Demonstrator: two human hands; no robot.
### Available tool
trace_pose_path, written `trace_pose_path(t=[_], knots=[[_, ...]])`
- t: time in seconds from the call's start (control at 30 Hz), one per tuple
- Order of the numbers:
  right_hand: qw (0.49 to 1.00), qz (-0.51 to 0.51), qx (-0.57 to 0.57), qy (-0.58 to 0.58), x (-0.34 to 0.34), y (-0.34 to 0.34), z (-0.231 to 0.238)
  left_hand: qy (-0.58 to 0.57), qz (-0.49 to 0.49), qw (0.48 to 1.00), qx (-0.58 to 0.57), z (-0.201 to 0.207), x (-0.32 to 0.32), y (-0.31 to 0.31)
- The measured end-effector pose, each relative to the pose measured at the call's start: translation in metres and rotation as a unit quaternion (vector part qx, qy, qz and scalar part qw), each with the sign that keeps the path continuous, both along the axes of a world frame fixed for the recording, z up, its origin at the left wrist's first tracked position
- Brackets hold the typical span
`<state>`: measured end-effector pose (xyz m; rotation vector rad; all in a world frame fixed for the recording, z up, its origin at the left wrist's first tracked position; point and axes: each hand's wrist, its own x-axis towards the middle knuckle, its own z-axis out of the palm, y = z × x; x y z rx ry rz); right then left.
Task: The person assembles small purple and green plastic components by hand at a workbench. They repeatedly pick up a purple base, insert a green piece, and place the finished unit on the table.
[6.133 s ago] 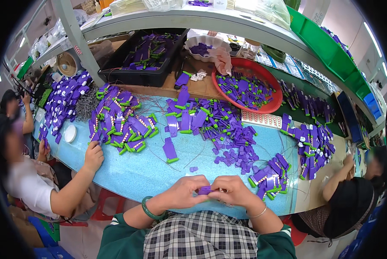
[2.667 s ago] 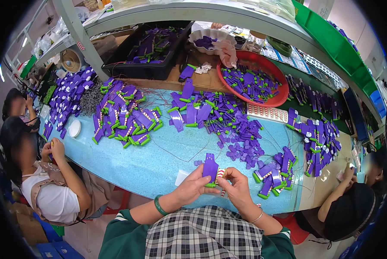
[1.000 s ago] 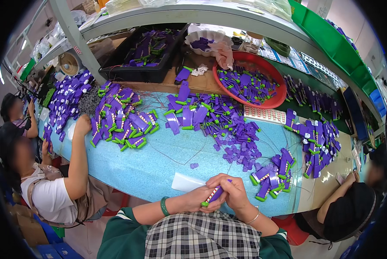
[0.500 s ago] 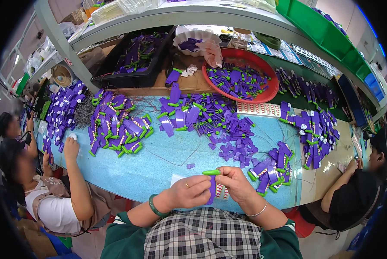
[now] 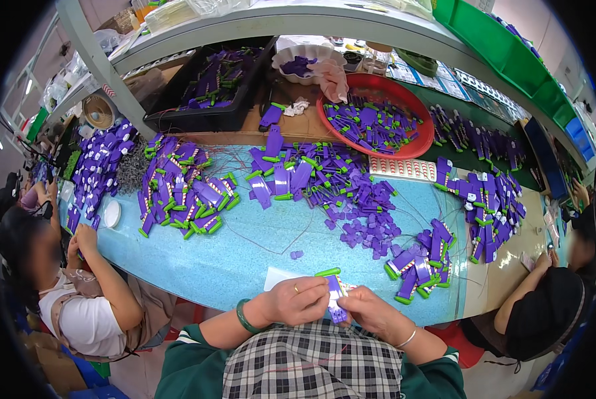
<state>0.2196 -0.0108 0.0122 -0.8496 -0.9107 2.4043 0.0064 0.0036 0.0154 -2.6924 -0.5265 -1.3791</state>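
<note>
Close in front of me is a flat purple plastic piece with a green end [image 5: 335, 292], its green end pointing away from me. My left hand [image 5: 296, 300] grips the piece along its left side, fingers closed. The thumb and fingers of my right hand [image 5: 372, 308] are pinched at its lower right, near the end closest to me; whether they hold something small as well is hidden. Partly under my left hand lies a white sheet [image 5: 276, 276]. A heap of similar purple-and-green pieces [image 5: 421, 266] lies to the right of my hands.
Further heaps of purple-and-green pieces [image 5: 181, 189] cover the blue tabletop [image 5: 244, 249]. Behind them stand a red basin [image 5: 421, 146], a black tray [image 5: 198, 123] and a white scalloped bowl [image 5: 281, 61]. A sticker strip [image 5: 404, 168] lies beyond the heaps. People sit at both sides.
My right hand has moved from the green end down to the near end of the purple piece. The person at left has drawn a hand back from a small white dish.
</note>
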Motion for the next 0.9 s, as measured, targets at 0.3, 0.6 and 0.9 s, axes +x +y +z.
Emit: trace_pose_path(t=[0.3,0.6,0.9], knots=[[0.809,-0.27,0.466,-0.235,0.015,0.015,-0.002,-0.132,-0.024,0.895,-0.425,0.003,0.039,0.02],[0.863,-0.468,0.189,-0.03,0.036,0.026,-0.032,0.171,0.138,0.954,-0.203,-0.019,0.096,0.141],[0.816,-0.416,0.346,-0.205,0.043,0.013,-0.018,-0.065,0.017,0.836,-0.545,0.003,0.067,0.097]])
